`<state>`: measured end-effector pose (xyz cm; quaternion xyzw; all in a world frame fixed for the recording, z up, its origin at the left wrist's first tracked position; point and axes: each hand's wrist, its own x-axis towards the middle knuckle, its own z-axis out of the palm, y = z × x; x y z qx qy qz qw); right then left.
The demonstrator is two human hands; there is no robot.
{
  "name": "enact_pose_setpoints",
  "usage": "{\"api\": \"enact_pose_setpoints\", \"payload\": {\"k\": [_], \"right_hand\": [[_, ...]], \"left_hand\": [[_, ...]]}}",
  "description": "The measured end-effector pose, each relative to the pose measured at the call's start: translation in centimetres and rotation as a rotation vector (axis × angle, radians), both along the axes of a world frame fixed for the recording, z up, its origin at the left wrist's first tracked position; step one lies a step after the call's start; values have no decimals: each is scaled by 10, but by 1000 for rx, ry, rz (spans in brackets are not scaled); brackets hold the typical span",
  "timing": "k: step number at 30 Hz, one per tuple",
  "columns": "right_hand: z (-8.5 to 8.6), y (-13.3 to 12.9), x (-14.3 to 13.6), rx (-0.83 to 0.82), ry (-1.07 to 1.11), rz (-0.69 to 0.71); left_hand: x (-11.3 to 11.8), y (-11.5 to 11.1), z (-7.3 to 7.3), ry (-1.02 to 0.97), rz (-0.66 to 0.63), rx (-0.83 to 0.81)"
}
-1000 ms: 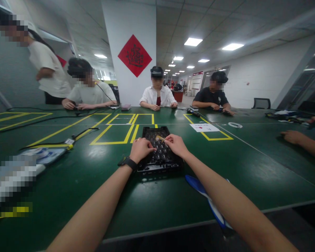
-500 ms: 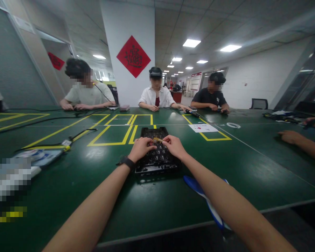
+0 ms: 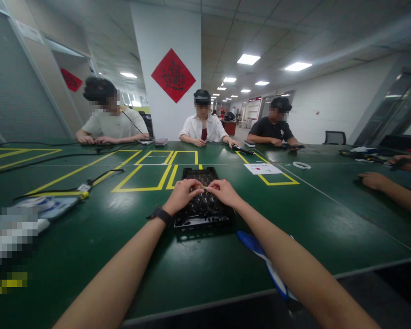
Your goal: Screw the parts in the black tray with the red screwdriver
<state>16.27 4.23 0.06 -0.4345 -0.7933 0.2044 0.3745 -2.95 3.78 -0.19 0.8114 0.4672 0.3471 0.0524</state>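
A small amber-yellow strip [image 3: 204,186] shows between my two hands, mostly covered by the fingertips; its exact kind is too small to tell. My left hand [image 3: 185,195], with a black band on the wrist, pinches it at its left side. My right hand [image 3: 224,193] pinches the other end with thumb and forefinger. Both hands are above a black tray [image 3: 202,223] with rows of small shiny shapes inside. The tray lies flat on the green table [image 3: 192,269], partly hidden by my hands.
A blue and white insole-shaped thing [image 3: 251,241] lies under my right forearm. At left are a bag-like packet [image 3: 56,203] and a black cable. A white paper [image 3: 263,169] and white ring [image 3: 302,165] lie beyond. Several people sit around the table; a co-worker's hand [image 3: 373,180] rests at right.
My fingertips have come closer together around the strip, so less of it shows. A co-worker opposite has drawn a hand back slightly. The view has shifted a little.
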Motion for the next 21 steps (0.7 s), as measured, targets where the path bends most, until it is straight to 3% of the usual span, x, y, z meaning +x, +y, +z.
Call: {"api": "enact_pose_setpoints", "payload": {"k": [5, 9, 13, 21], "right_hand": [[9, -2, -4, -59, 67, 40], [20, -11, -11, -240, 3, 331], [25, -24, -15, -316, -120, 564], [20, -38, -8, -82, -232, 522]], "left_hand": [[-19, 13, -15, -193, 121, 61], [-36, 36, -39, -305, 210, -186], [-38, 50, -50, -383, 230, -254], [-34, 50, -45, -397, 247, -209]]}}
